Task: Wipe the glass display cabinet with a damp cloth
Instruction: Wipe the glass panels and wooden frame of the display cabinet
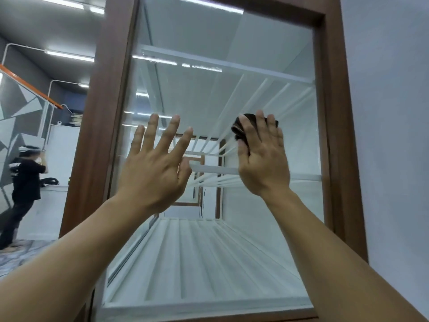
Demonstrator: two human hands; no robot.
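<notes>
The glass display cabinet has a large glass pane (222, 247) set in a brown wooden frame (341, 135), with white slatted shelves behind it. My right hand (263, 159) is flat against the glass, right of centre, pressing a dark brown cloth (239, 130) that pokes out above and left of my fingers. My left hand (155, 166) is raised in front of the pane's left half with fingers spread and nothing in it; whether it touches the glass is unclear.
A pale wall (390, 112) stands right of the frame. At the left, another person (23, 182) in dark clothes stands by a white counter (55, 189). Ceiling lights reflect in the glass.
</notes>
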